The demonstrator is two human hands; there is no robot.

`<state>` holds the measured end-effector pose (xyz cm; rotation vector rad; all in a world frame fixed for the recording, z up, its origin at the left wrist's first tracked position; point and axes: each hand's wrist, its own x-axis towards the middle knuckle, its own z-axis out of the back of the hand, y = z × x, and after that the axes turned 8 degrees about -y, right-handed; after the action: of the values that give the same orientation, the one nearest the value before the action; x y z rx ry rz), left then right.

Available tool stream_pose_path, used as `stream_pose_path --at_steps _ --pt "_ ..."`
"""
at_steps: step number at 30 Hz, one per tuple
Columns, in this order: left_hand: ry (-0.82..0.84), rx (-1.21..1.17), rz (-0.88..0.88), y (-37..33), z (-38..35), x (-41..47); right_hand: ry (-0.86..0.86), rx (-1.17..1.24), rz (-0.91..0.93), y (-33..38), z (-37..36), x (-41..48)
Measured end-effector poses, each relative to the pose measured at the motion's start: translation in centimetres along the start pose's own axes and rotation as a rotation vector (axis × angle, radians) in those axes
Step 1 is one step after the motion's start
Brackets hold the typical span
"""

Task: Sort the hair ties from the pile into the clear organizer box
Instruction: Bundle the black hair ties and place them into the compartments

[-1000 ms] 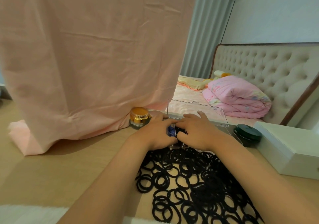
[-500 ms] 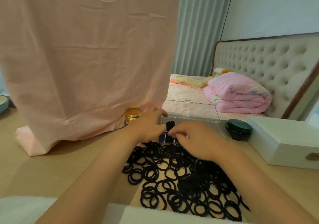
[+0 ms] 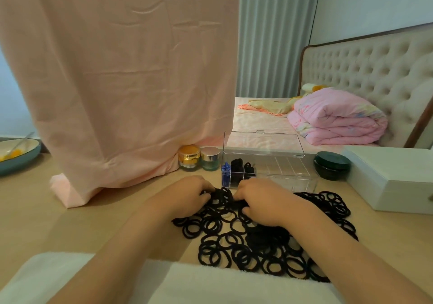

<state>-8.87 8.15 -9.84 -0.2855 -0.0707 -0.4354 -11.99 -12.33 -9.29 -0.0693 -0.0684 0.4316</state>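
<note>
Towel (image 3: 210, 282) at the near edge, then the pile (image 3: 269, 242) of black ties spread over the surface (image 3: 70, 228). Left hand (image 3: 187, 194) is down on the pile's far left edge, fingers (image 3: 202, 187) curled into the ties. Right hand (image 3: 262, 200) is just beside it, fingers curled in too. Whether either one actually pinches a tie, can't tell. Just past the hands sits the clear box (image 3: 302, 181), lid upright, with blue ties (image 3: 226, 167) in the leftmost compartment and black ones (image 3: 237, 163) next door. Two jars (image 3: 189, 157) stand to its left, a green tin (image 3: 331, 165) to its right.
</note>
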Motion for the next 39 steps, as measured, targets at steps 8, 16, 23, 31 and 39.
stream_pose_path --at_steps 8,16,23,31,39 --pt "-0.168 -0.152 -0.024 -0.6 -0.1 0.4 -0.082 0.139 -0.068 -0.8 0.3 0.1" --pt "-0.111 -0.875 0.008 -3.0 1.7 -0.6 -0.22 0.83 -0.252 -1.1 3.5 -1.1" --pt "-0.017 -0.941 0.116 -2.9 0.9 -0.3 -0.205 1.041 -0.382 -0.7 3.3 -1.1" --pt "-0.046 -0.945 0.211 -2.2 0.6 -0.1 -0.113 1.184 -0.393 -0.2 3.0 -1.1" --pt "0.05 -0.854 0.133 -1.8 0.8 -0.3 -0.237 1.24 -0.493 0.2 2.4 -0.5"
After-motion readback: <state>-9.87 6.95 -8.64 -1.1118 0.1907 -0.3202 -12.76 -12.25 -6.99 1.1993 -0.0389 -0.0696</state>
